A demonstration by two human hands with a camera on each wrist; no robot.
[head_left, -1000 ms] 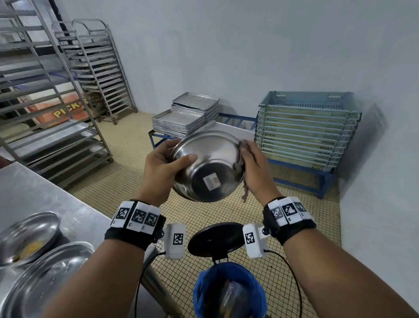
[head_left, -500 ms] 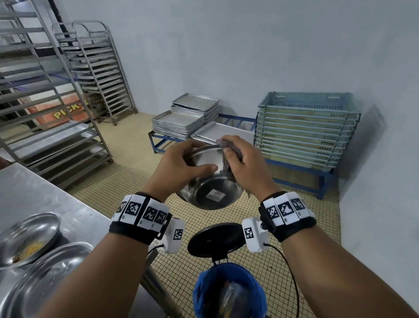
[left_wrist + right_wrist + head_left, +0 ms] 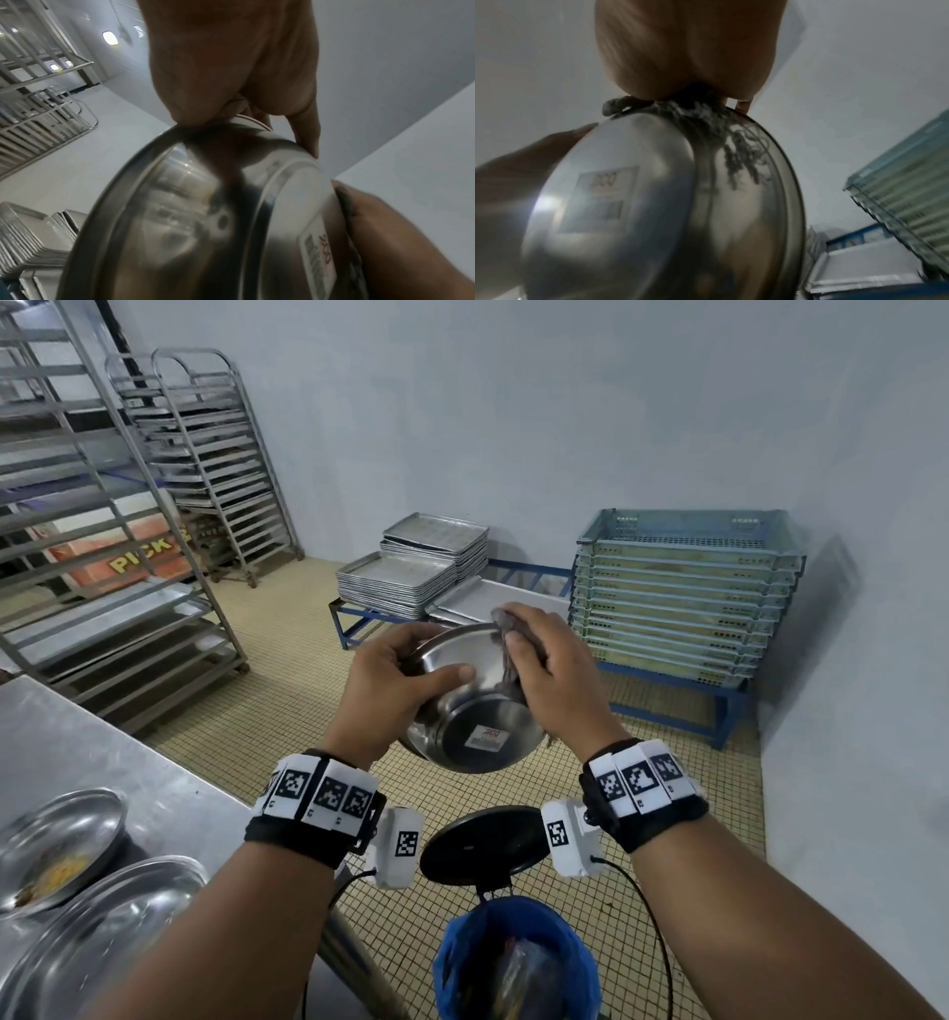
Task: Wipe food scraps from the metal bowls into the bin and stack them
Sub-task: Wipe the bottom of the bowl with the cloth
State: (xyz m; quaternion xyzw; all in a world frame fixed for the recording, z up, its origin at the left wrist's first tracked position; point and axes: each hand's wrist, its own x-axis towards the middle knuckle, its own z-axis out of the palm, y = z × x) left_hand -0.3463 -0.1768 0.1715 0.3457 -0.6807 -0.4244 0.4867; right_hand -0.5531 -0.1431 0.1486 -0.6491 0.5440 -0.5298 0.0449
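The right hand (image 3: 552,675), clutching the frayed grey cloth (image 3: 506,629), has moved from three to twelve o'clock on the round steel bowl (image 3: 475,711); the left hand (image 3: 390,690) still clamps its rim; wiping continues above the blue-lined bin (image 3: 513,963).

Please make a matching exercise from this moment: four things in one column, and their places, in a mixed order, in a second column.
Things:
1. steel bowl
2. grey cloth
3. bin with blue bag
4. bowl with yellow scraps

Places:
A. on the floor, below the hands
B. on the metal table, at the left
C. in the right hand, at the bowl's rim
D. gripped by the left hand, tilted

Pairs: 1-D, 2-C, 3-A, 4-B
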